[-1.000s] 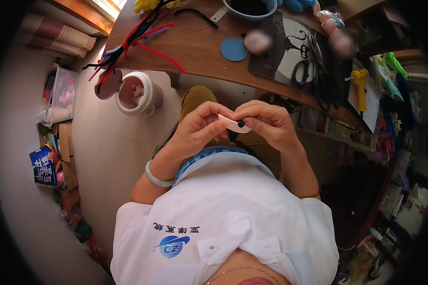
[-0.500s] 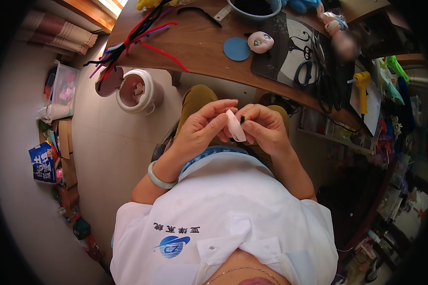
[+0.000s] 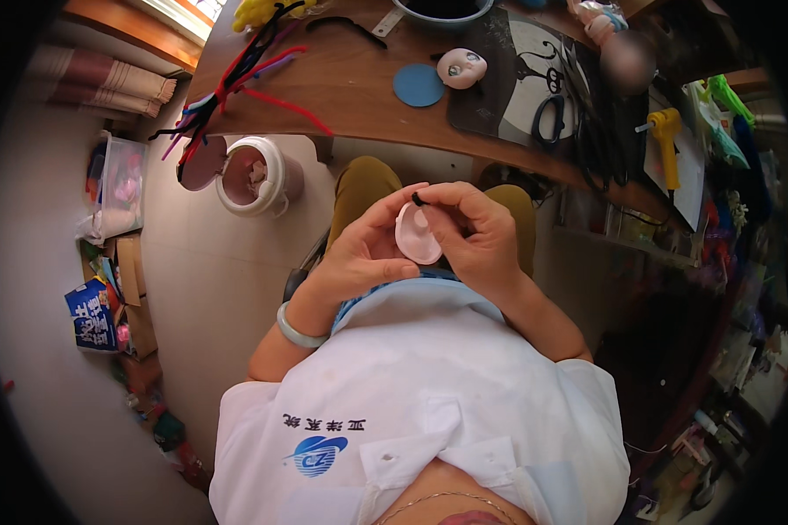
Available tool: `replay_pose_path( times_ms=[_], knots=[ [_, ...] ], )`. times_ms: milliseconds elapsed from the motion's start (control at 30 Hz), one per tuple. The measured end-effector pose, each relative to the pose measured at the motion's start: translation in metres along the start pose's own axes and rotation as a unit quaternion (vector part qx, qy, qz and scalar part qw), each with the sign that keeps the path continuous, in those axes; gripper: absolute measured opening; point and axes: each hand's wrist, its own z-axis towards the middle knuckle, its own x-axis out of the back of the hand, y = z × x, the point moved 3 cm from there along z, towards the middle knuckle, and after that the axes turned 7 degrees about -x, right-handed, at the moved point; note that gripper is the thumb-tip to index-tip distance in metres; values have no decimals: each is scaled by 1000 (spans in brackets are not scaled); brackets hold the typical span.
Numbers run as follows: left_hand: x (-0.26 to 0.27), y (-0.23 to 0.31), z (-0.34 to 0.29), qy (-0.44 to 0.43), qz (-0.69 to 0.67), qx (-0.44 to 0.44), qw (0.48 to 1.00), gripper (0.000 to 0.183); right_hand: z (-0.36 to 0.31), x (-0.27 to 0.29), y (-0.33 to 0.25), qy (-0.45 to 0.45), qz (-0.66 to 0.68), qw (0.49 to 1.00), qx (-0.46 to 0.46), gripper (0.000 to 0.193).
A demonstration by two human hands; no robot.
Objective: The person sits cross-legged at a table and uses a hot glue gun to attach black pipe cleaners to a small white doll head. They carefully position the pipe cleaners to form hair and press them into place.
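Pale-blue bowl [image 3: 451, 19] at my view's top edge, on the counter [image 3: 350, 87]: its contents look dark, too cut off for me to identify. Below, I see an open bin [image 3: 279, 175] with crumpled scraps [image 3: 256, 175] inside, and at far left a clear box [image 3: 138, 157] holding pink things [image 3: 123, 185]. The pink shell [image 3: 417, 238] sits between both hands: the left hand [image 3: 368, 245] cups its left side; the right hand [image 3: 480, 232] grips its right edge, a black piece [image 3: 418, 199] at its upper rim.
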Motion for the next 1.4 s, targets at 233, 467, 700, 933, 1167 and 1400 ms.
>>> replay_pose_path(
  times_ms=[233, 467, 700, 933, 1167, 1400],
  knots=[
    [6, -5, -3, -25, -59, 34, 997, 73, 4, -2, -22, -5, -128, 983, 132, 14],
    [10, -13, -8, -6, -80, 66, 995, 59, 3, -1, -21, -2, -139, 983, 117, 11],
    [13, -14, -8, -5, -164, 46, 985, 58, 3, -2, -24, 20, -141, 988, 65, 8],
    [14, -16, -11, 0, -156, 55, 986, 55, 2, -2, -33, -38, -311, 942, 119, 7],
    [7, -10, -10, 55, -125, 32, 990, 49, 4, -5, -37, -40, -382, 910, 158, 8],
    [5, -6, -11, 121, -24, 2, 992, 41, 8, -3, -20, 16, -394, 901, 180, 12]
  ],
)
